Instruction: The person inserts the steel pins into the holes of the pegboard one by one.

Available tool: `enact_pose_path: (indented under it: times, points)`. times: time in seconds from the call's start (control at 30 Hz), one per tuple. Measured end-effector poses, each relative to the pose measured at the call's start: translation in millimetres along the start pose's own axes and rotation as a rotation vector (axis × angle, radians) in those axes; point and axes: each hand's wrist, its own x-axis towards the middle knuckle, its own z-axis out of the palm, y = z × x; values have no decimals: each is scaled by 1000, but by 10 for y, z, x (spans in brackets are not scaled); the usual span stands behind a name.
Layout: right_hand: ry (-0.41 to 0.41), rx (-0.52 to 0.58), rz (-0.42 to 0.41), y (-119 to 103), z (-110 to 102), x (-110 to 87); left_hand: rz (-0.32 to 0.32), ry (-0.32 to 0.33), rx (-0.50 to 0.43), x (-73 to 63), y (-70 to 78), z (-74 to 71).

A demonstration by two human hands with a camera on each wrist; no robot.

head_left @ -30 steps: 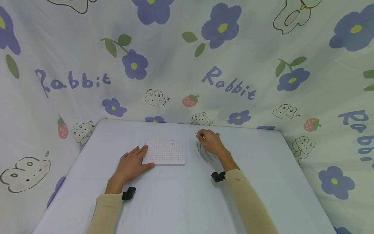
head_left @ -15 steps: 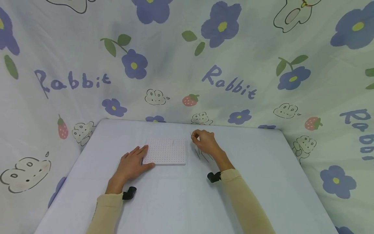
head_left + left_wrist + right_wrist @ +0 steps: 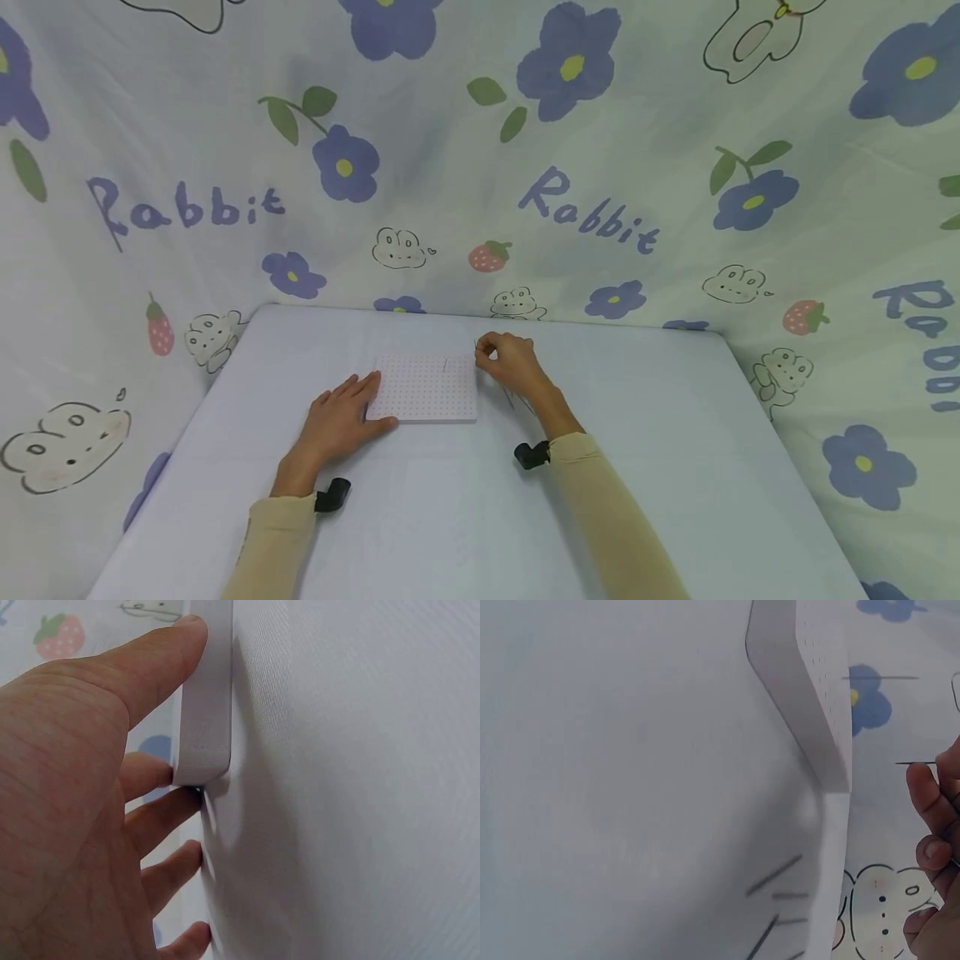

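Observation:
A white board [image 3: 420, 404] with rows of small holes lies flat on the table. My left hand [image 3: 337, 425] rests at its left side, fingers spread; in the left wrist view the thumb [image 3: 161, 664] lies on the board's edge. Between right thumb and index fingertip, my right hand [image 3: 513, 364] pinches a thin dark needle-like pin [image 3: 906, 763], just off the board's right edge. A second thin pin [image 3: 885, 677] stands upright in the board near its back right. Several loose pins [image 3: 775, 875] lie on the table, partly hidden under my right hand in the head view.
The white-covered table [image 3: 450, 517] ends at a patterned cloth [image 3: 450, 167] hanging behind and at both sides. A black wrist camera [image 3: 332, 496] sits on the left wrist, another black wrist camera [image 3: 531, 455] on the right.
My right hand has moved left with the pinched pin, from over the loose pins to the board's right edge. The left hand and the board have stayed in place.

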Motion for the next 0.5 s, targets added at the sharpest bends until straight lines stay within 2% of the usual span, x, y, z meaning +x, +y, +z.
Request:
enact_pose_path:
  times: [0.27, 0.5]
  points:
    - [19, 2, -38, -101, 95, 45, -4, 7, -4, -1, 16, -4]
    - [3, 15, -56, -145, 123, 51, -5, 3, -4, -5, 6, 3]
